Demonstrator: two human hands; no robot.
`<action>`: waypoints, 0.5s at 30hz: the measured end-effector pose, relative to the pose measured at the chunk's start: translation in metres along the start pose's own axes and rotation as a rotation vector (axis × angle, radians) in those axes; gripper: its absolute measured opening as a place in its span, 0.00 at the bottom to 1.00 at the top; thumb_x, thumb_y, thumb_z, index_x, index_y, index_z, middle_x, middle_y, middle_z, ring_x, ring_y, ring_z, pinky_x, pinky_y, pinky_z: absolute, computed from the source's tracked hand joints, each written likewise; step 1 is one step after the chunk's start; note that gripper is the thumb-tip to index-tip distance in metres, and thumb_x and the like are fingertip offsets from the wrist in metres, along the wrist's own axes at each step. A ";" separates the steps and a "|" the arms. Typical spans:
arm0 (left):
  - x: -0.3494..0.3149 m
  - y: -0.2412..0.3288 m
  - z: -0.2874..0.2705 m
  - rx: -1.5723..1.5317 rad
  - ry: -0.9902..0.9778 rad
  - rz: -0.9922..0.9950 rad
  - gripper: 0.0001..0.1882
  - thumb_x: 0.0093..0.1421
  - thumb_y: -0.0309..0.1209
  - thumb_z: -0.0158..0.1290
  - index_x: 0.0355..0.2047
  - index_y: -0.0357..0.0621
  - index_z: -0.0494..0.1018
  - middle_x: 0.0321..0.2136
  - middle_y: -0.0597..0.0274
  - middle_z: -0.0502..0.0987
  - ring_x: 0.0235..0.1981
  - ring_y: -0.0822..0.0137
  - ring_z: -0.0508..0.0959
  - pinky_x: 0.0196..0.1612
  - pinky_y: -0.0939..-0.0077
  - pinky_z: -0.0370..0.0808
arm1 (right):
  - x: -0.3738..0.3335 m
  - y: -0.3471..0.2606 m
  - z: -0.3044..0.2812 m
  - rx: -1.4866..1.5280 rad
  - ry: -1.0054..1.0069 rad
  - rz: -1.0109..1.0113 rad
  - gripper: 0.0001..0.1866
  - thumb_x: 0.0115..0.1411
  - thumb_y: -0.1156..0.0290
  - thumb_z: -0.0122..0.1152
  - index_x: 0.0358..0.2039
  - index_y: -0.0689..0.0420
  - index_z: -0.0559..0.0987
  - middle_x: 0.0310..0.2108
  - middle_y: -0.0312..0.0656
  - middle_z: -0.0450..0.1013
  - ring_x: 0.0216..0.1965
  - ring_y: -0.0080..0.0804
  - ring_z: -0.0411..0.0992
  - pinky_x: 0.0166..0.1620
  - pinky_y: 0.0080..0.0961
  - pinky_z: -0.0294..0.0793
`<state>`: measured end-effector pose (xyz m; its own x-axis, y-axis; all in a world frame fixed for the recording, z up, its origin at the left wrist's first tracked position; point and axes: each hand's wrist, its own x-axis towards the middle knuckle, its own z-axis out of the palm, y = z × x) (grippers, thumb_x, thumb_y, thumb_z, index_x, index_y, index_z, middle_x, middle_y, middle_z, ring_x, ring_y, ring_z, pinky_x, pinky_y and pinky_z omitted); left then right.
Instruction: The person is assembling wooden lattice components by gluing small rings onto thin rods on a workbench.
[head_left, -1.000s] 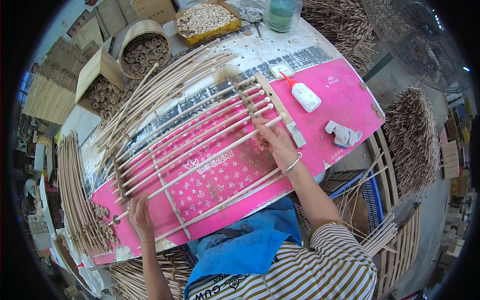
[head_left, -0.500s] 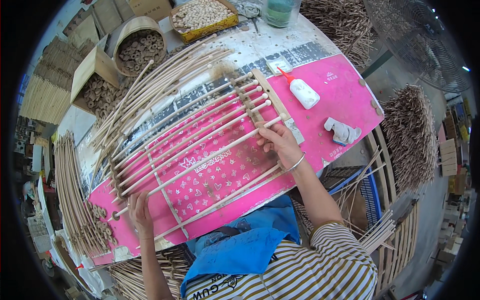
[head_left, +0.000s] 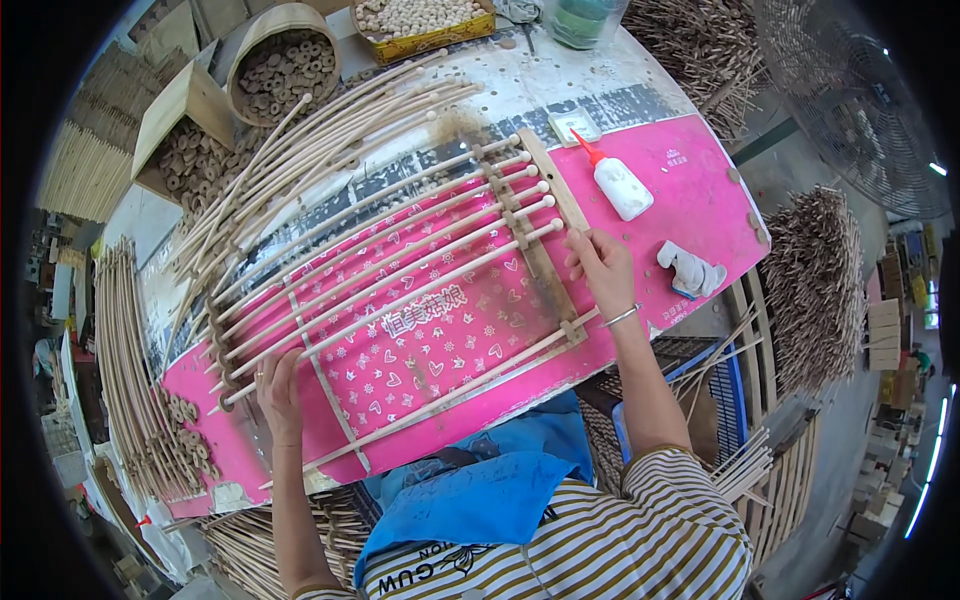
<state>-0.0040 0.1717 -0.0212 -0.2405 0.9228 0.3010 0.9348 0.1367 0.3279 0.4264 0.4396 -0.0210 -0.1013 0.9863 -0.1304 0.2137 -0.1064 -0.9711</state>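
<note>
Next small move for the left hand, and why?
Probably ease the left hand off the ball-tipped rod it touches: the rod's ball end lines up with the neighbouring balls, and the right hand is off that rod.

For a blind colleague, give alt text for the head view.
A person's bare left hand touches one of several slim, pale wooden ball-tipped rods over a pink printed sheet. The right hand is beside that rod's ball end, near a white, red-nozzled bottle.
</note>
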 end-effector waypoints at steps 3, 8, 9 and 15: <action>0.001 -0.005 0.003 0.005 0.009 -0.022 0.12 0.67 0.24 0.54 0.48 0.41 0.81 0.38 0.54 0.77 0.41 0.51 0.77 0.44 0.59 0.70 | -0.001 0.007 0.000 0.008 -0.022 -0.049 0.18 0.72 0.58 0.65 0.32 0.61 0.83 0.22 0.34 0.77 0.21 0.17 0.72 0.26 0.19 0.69; 0.006 -0.008 0.006 0.027 0.026 0.016 0.12 0.65 0.24 0.56 0.49 0.42 0.82 0.37 0.54 0.78 0.40 0.49 0.77 0.46 0.56 0.72 | -0.015 -0.001 0.027 -0.100 -0.172 -0.101 0.09 0.70 0.66 0.66 0.38 0.59 0.84 0.25 0.35 0.79 0.26 0.18 0.75 0.29 0.20 0.71; 0.007 -0.007 0.007 0.039 0.021 0.020 0.12 0.66 0.24 0.56 0.49 0.42 0.82 0.38 0.54 0.78 0.40 0.49 0.77 0.46 0.55 0.73 | -0.021 -0.004 0.039 -0.133 -0.213 -0.234 0.08 0.68 0.67 0.67 0.38 0.59 0.84 0.27 0.37 0.79 0.27 0.23 0.76 0.30 0.22 0.73; 0.005 -0.006 0.012 0.070 0.036 0.035 0.14 0.64 0.24 0.58 0.50 0.44 0.82 0.38 0.56 0.78 0.40 0.51 0.77 0.46 0.57 0.73 | -0.040 -0.018 0.119 -0.384 -0.403 -0.833 0.12 0.62 0.67 0.70 0.46 0.54 0.85 0.44 0.41 0.79 0.47 0.44 0.76 0.50 0.39 0.76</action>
<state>-0.0080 0.1798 -0.0320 -0.2156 0.9141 0.3433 0.9584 0.1309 0.2535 0.3113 0.3874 -0.0226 -0.6682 0.6038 0.4347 0.2165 0.7168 -0.6628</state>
